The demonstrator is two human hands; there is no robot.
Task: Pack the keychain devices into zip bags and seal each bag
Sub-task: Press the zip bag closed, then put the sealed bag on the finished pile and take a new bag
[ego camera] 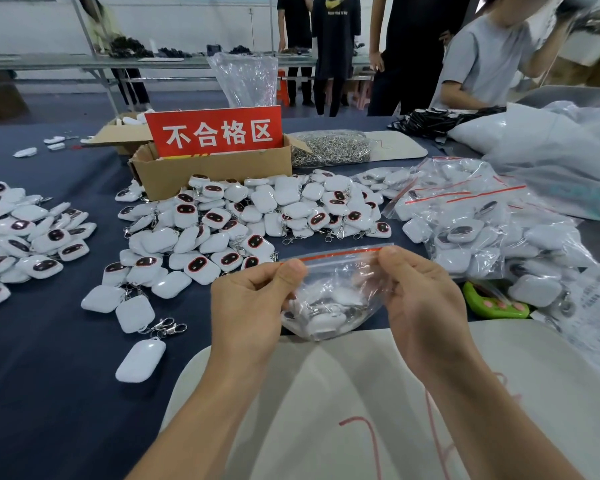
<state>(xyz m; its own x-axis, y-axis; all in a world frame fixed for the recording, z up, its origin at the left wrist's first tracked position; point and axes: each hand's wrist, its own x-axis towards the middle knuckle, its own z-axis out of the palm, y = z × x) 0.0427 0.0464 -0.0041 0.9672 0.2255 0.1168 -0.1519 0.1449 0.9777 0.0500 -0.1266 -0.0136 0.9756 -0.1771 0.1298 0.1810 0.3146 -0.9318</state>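
Clear zip bag, already loaded, is pinched at its red strip by both hands, left and right; sealed bags sit right, loose keychain devices still heaped on the desk

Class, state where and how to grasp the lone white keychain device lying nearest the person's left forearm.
Probably pinch the keychain device across its two long sides, coming from above. It lies flat on the blue cloth with bare cloth either side, and is narrower across than along.
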